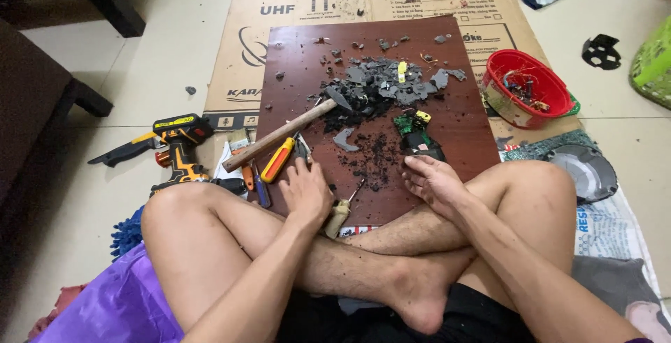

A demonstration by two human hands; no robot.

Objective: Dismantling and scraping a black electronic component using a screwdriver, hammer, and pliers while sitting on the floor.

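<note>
I sit cross-legged in front of a dark brown wooden board (pixel 461 119). My left hand (pixel 305 191) rests on its near edge, fingers by a pair of pliers (pixel 302 149) and an orange-handled screwdriver (pixel 278 160); whether it grips anything is unclear. My right hand (pixel 433 179) lies palm down on the board, fingers apart, just below a green circuit board in a black casing (pixel 416 133). A hammer (pixel 279 135) with a wooden handle lies diagonally, head in a pile of grey plastic shards (pixel 384 83). A pale-handled screwdriver (pixel 341 212) lies between my hands.
Flattened cardboard (pixel 237 63) lies under the board. A yellow and black cordless drill (pixel 180 149) and a utility knife (pixel 122 152) lie left on the tiled floor. A red basket (pixel 523 88) with small parts stands right, a round grey disc (pixel 583 168) nearer. Dark furniture (pixel 42 98) stands far left.
</note>
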